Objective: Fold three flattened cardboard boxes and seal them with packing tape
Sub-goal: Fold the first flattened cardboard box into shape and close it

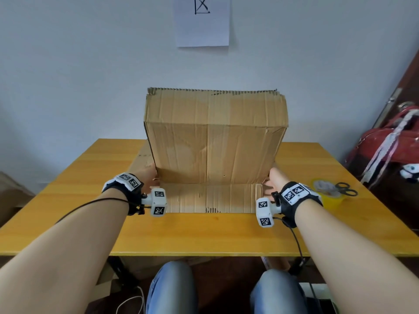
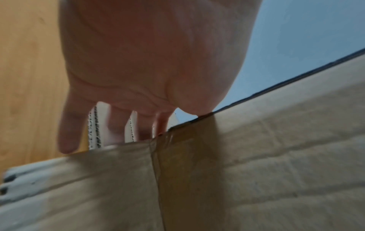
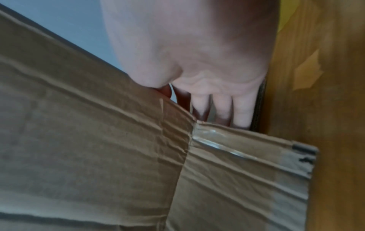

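A worn brown cardboard box (image 1: 215,143) stands opened up on the yellow table (image 1: 204,234), its top flap raised against the wall. Its near flap (image 1: 208,198) lies flat on the table towards me. My left hand (image 1: 150,177) is at the box's lower left corner, my right hand (image 1: 272,181) at its lower right corner. In the left wrist view the left hand (image 2: 112,131) has straight fingers reaching down beside the box wall (image 2: 256,156). The right wrist view shows the right hand (image 3: 221,112) the same way beside the box wall (image 3: 79,125). Neither hand curls round the cardboard.
A yellow tape roll (image 1: 328,196) and black scissors (image 1: 347,191) lie on the table to the right of my right hand. More flat cardboard (image 1: 140,164) lies under the box at the left. A red bag (image 1: 385,141) stands off the table's right side.
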